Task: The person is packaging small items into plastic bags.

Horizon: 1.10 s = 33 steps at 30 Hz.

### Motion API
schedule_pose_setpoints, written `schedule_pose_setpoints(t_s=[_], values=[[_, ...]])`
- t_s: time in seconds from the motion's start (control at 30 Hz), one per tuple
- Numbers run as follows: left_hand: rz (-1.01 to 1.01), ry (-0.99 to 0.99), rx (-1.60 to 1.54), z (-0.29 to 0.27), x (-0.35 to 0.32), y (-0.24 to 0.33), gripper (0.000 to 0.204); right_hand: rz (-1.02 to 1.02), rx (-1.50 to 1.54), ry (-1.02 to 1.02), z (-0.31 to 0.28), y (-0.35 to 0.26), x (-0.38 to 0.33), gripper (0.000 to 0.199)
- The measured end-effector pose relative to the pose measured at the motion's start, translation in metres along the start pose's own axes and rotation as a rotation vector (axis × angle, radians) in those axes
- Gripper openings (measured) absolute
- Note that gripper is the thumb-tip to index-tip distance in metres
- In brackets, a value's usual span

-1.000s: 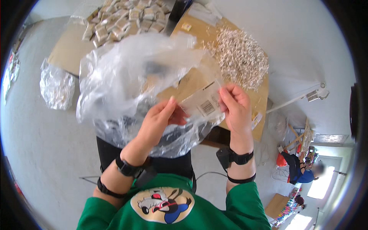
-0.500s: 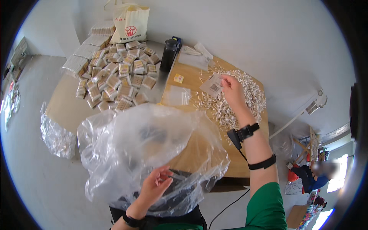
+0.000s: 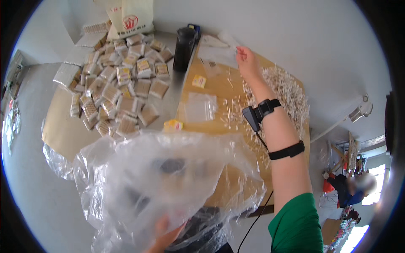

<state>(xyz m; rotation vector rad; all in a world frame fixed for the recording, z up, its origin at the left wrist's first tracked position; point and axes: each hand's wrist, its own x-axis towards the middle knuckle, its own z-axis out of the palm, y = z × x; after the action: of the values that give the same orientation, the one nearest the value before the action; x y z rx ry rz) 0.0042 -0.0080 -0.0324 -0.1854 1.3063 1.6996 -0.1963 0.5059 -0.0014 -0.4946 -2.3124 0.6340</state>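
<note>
My right hand (image 3: 249,64) reaches to the back of the wooden table, fingers curled, its tips at the end of a white strip (image 3: 228,39). Whether it grips the strip is hidden. A small clear bag with a printed code (image 3: 211,67) lies just left of it. Loose cotton swabs (image 3: 284,95) make a large heap beside and below my right wrist. Low in the view, my left hand (image 3: 165,232) is behind a large clear plastic bag (image 3: 139,168), blurred, its fingers hard to make out. Clear small bags (image 3: 200,107) and yellow cards (image 3: 199,81) lie mid-table.
Packed swab bundles (image 3: 126,90) cover the left table, with stacked packs (image 3: 67,76) at its edge. A black bottle (image 3: 184,49) and a cream tote bag (image 3: 130,19) stand at the back. A lamp (image 3: 360,110) is at right; a person (image 3: 352,187) sits beyond.
My right hand has let go of the small printed bag, now on the table, and moved farther back. My left hand has moved down behind the large plastic bag. The view has shifted.
</note>
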Motion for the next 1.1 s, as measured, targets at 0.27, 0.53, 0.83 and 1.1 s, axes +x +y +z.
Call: schedule_pose_setpoints(t_s=[0.27, 0.53, 0.83, 1.1], values=[[0.467, 0.035, 0.163, 0.003, 0.007, 0.042, 0.025, -0.071, 0.346, -0.074, -0.128, -0.160, -0.190, 0.018], [0.462, -0.311, 1.241, 0.010, -0.054, 0.037, 0.058, -0.325, 0.127, -0.906, -0.156, -0.204, -0.402, 0.053], [0.490, -0.337, 1.737, -0.006, -0.102, 0.001, 0.078, -0.324, 0.150, -0.535, -0.177, -0.204, -0.439, 0.017], [0.591, -0.129, 1.823, 0.005, -0.127, 0.032, 0.023, -0.319, 0.030, -0.528, -0.198, -0.196, -0.437, 0.017]])
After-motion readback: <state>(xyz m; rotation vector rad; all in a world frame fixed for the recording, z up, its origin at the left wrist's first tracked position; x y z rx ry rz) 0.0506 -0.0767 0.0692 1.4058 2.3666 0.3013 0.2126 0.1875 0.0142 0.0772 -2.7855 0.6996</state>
